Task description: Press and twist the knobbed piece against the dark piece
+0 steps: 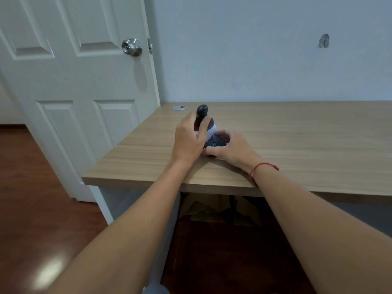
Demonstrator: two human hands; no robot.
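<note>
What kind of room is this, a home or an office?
Probably a room in a home, perhaps a study. A wooden desk with a cable grommet stands against a plain wall beside a white panelled door with a metal knob; the floor is dark wood.

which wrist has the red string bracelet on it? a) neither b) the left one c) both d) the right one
d: the red string bracelet circles the wrist just behind the right hand, which rests on the wooden desk against a dark object; the wrist behind the left hand is bare.
</note>
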